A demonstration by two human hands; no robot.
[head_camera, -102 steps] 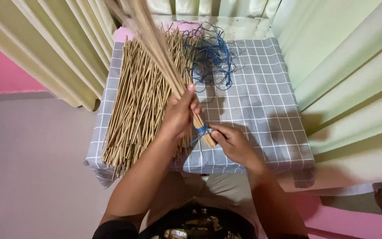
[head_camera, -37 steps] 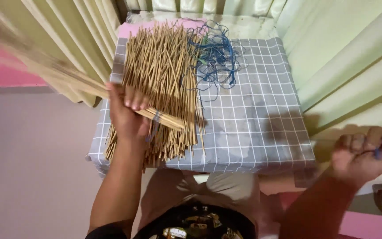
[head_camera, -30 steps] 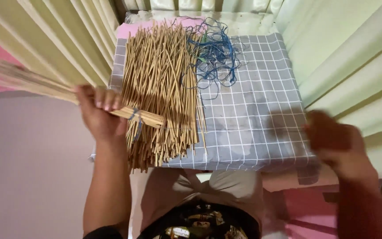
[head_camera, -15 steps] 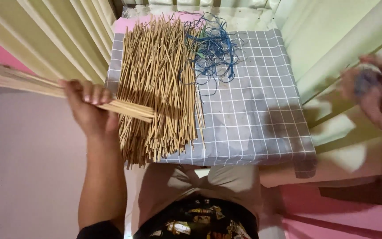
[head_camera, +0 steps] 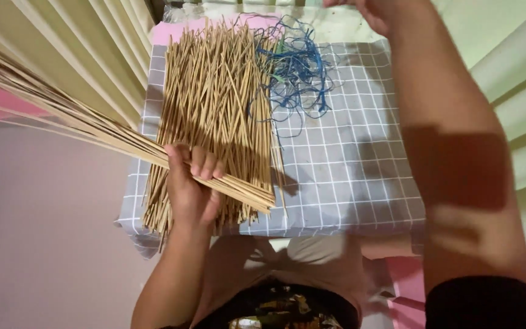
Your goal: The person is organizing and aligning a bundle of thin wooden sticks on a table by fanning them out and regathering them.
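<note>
My left hand (head_camera: 191, 186) grips a long bundle of thin tan sticks (head_camera: 62, 116) near its cut end; the bundle slants up and out to the left past the table. Under it lies a loose pile of the same sticks (head_camera: 214, 103) on a small table with a grey checked cloth (head_camera: 348, 164). A tangle of blue string (head_camera: 296, 73) sits at the pile's far right. My right hand (head_camera: 385, 9) reaches over the table's far edge beyond the string, mostly cut off by the frame top; what it holds is hidden.
Pale pleated curtains (head_camera: 92, 55) hang at the left and right (head_camera: 512, 67) of the table. A pink surface (head_camera: 178, 30) shows behind the table's far edge. My lap is below the table's near edge.
My right hand swung from the right side up and across to the table's far edge above the string. My left hand with the bundle shifted slightly right, over the pile.
</note>
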